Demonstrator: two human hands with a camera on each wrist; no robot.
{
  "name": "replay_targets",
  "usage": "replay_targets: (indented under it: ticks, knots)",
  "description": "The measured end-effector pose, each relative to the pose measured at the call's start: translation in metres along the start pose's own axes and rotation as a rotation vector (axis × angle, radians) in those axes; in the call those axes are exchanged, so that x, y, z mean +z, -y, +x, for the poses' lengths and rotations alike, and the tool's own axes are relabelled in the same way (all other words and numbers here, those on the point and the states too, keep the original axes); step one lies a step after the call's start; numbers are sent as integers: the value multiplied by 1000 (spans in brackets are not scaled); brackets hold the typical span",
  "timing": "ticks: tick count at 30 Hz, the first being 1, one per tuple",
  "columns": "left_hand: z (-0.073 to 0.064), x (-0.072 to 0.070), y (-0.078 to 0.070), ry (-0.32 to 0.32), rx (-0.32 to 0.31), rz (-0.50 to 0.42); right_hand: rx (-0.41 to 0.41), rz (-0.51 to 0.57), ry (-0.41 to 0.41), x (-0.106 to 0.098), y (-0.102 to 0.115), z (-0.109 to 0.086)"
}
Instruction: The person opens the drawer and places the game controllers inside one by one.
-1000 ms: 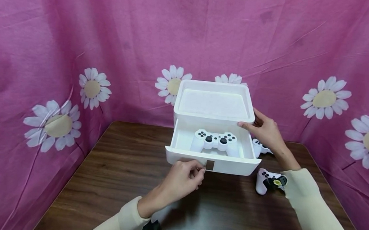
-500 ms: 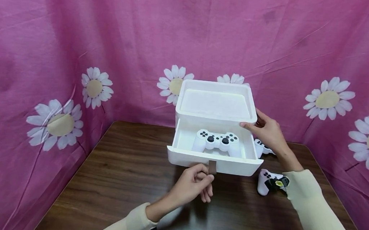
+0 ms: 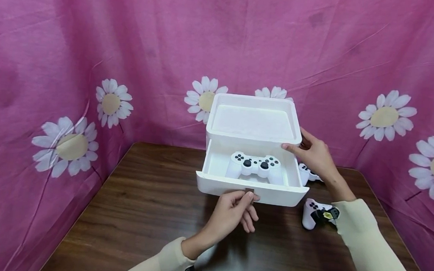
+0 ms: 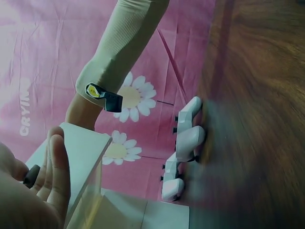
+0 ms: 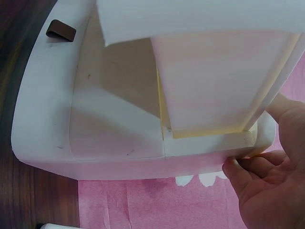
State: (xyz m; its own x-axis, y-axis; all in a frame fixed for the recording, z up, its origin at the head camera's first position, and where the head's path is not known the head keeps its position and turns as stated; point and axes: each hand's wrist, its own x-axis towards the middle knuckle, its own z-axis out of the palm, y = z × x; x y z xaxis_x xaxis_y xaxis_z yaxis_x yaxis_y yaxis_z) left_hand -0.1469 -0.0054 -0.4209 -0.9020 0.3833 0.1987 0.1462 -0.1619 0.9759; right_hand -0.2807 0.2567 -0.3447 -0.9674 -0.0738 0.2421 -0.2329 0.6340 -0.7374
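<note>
While the fingers (image 3: 235, 195) of the left hand (image 3: 227, 216) pinch the brown tab (image 3: 249, 190) of a pulled-out drawer (image 3: 213, 185), the right hand (image 3: 315, 156) grips the white box (image 3: 253, 138). A white controller (image 3: 254, 169) lies in the drawer, beyond the left fingers.

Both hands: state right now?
Left hand: closed, pinching the brown tab on the open drawer.
Right hand: closed, gripping the right side of the white box.
</note>
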Motion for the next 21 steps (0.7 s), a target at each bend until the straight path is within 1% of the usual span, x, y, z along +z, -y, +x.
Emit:
replay_targets:
  ticks: [6, 7, 13, 17, 21]
  knots:
    - [4, 4, 3, -28, 88, -36, 0, 1, 5, 0, -2, 1]
    - [5, 4, 3, -30, 94, -37, 1, 2, 7, 0, -2, 1]
    - [13, 1, 2, -38, 114, -42, -3, 3, 6, 0, 0, 1]
    - [22, -1, 2, -49, 117, -41, -5, -34, 1, -2, 2, 1]
    - [33, -2, 2, -75, 109, -42, 6, -55, 0, -2, 3, 0]
